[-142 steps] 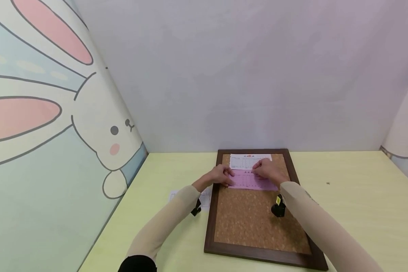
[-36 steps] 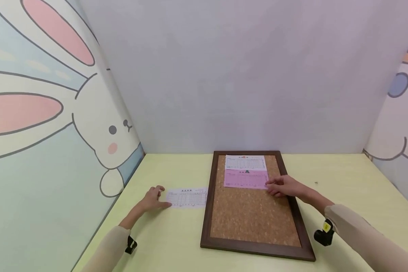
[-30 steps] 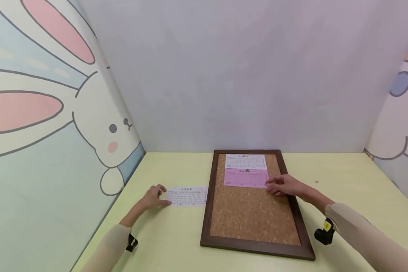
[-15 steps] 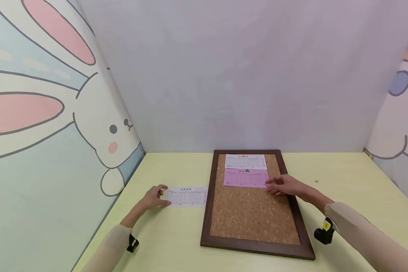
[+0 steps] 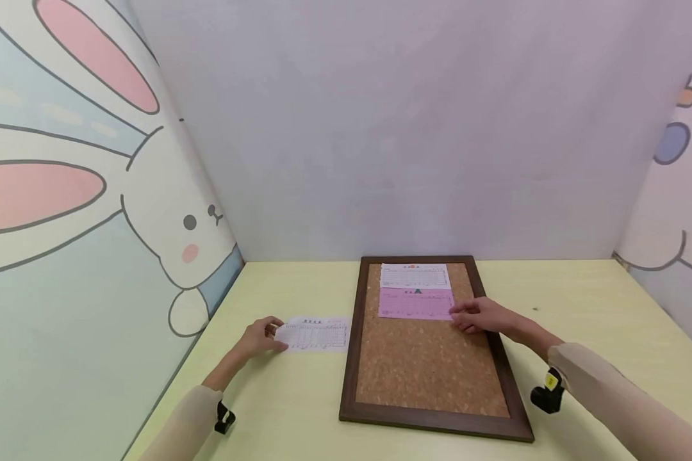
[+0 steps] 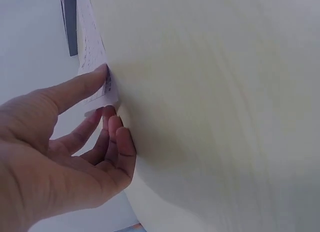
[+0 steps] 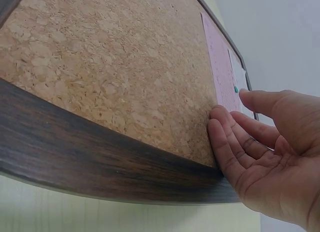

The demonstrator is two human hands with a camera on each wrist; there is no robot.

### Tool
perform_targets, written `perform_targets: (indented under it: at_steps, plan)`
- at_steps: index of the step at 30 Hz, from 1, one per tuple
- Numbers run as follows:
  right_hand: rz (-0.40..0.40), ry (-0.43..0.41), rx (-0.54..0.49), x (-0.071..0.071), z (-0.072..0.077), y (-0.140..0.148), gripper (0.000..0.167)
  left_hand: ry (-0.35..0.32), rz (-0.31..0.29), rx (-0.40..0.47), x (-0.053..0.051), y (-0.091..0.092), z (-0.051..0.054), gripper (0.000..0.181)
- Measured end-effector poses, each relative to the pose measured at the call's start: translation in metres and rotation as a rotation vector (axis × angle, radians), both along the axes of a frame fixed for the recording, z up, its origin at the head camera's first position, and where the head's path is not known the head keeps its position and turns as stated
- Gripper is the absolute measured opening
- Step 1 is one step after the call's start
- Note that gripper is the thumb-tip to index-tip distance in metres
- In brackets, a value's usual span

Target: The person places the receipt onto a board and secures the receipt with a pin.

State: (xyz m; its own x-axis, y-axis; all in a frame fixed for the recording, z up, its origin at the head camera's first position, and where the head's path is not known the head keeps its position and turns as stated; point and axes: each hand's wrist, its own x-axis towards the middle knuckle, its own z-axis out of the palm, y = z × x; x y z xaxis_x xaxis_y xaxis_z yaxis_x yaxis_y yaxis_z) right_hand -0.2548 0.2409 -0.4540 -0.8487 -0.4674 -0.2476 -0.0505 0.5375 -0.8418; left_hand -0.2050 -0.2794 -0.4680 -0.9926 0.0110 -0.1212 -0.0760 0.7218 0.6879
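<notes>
At the table's left, my left hand [image 5: 258,338] pinches the left edge of a white printed form [image 5: 314,335] lying beside the corkboard. In the left wrist view the form's edge [image 6: 102,99] bends up between thumb and fingers. On the upper part of the corkboard [image 5: 427,368], a pink printed form [image 5: 412,305] sits just below a second white form [image 5: 414,275]. A green push pin [image 7: 236,89] shows at the pink form's top edge. My right hand [image 5: 477,315] rests over the board's right side, relaxed fingertips at the pink form's right edge, holding nothing visible.
The corkboard's dark wooden frame [image 5: 349,384] is a raised border between the loose white form and the cork. A small dark speck [image 5: 534,309] lies on the pale table [image 5: 300,410] to the right. Walls [image 5: 415,160] stand behind and at both sides.
Both hands have left the pink form's top area; the left moved left to the loose white form, the right to the pink form's edge. Lately the loose form's left edge has lifted.
</notes>
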Motion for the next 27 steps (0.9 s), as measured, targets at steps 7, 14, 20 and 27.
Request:
perform_targets:
  at_steps: [7,14,20,27]
  plan:
    - [0.002,0.001,-0.002,-0.002,-0.004,-0.01,0.042,-0.092,0.129,0.12,0.011,-0.007,-0.002,0.063]
    - [-0.021,-0.002,0.007,0.002,-0.006,-0.009,0.043,-0.125,0.145,0.182,0.013,-0.01,-0.001,0.045]
    - [-0.034,-0.007,0.009,0.009,-0.006,-0.002,0.042,-0.14,0.119,0.278,0.011,-0.017,0.003,0.044]
    - [-0.034,0.014,0.046,0.003,-0.001,-0.006,0.037,-0.133,0.145,0.402,0.009,-0.035,0.018,0.05]
